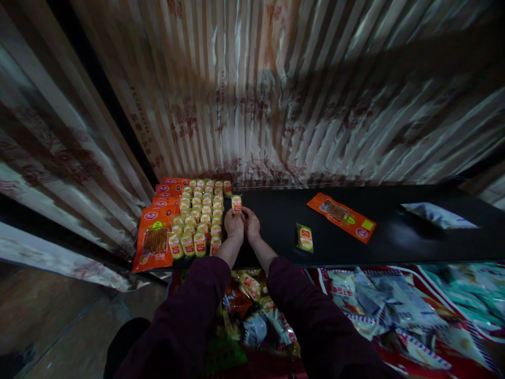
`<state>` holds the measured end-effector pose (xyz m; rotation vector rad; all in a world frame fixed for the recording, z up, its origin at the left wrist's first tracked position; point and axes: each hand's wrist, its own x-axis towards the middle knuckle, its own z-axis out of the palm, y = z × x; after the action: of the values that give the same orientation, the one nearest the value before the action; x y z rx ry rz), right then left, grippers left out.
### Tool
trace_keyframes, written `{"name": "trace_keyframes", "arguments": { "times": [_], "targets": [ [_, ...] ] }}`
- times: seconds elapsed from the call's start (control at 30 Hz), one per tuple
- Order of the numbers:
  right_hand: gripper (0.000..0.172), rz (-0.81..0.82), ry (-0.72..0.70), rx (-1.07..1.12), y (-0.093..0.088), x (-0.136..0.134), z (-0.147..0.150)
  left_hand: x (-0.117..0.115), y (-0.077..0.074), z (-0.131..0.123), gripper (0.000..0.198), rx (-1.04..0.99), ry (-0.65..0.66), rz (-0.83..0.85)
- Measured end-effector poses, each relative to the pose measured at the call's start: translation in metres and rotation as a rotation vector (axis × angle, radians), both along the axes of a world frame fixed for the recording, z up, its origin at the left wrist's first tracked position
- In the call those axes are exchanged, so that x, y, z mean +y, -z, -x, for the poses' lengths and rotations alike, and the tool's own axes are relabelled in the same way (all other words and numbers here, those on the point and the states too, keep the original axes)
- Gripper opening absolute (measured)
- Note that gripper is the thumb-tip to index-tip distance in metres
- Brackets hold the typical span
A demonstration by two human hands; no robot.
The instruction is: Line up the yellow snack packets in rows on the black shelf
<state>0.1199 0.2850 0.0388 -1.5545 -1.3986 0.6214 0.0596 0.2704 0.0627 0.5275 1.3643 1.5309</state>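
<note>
A small yellow-wrapped snack packet (236, 203) with a red and white label stands upright at the fingertips of both my hands, over the black shelf (272, 226). My left hand (234, 225) is closed on its lower left side. From the right, my right hand (251, 223) pinches at its lower edge, and its fingertips are partly hidden. Just left of my hands are rows of matching yellow packets (199, 221), packed close together. Beyond them on the far left, orange snack bags (153, 239) line up one behind another.
To the right on the shelf lie a single yellow packet (304, 238), an orange bag (341, 216) and a white-blue packet (437, 215). Below the front edge are bins of assorted wrapped snacks (256, 326) and white packets (390, 300). A pleated, printed curtain (252, 105) hangs behind.
</note>
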Motion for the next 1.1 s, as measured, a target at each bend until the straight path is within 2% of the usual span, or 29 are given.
{"name": "trace_keyframes", "arguments": {
  "times": [0.3, 0.47, 0.6, 0.87, 1.1],
  "targets": [
    [0.028, 0.045, 0.001, -0.015, 0.0, 0.012, 0.002, 0.01, -0.002, 0.001, 0.018, 0.18, 0.005, 0.056],
    [0.031, 0.086, 0.014, -0.077, -0.003, 0.017, 0.004, 0.015, -0.009, 0.002, 0.027, 0.418, 0.11, 0.142],
    [0.03, 0.112, 0.014, -0.098, -0.005, 0.023, 0.007, 0.022, -0.011, 0.004, 0.03, 0.512, 0.154, 0.181],
    [0.029, 0.146, -0.02, -0.131, -0.011, 0.037, 0.009, 0.044, -0.014, 0.007, 0.026, 0.614, 0.166, 0.204],
    [0.031, 0.163, -0.031, -0.163, -0.007, 0.049, 0.011, 0.057, -0.012, 0.007, 0.026, 0.64, 0.166, 0.197]
  ]
}}
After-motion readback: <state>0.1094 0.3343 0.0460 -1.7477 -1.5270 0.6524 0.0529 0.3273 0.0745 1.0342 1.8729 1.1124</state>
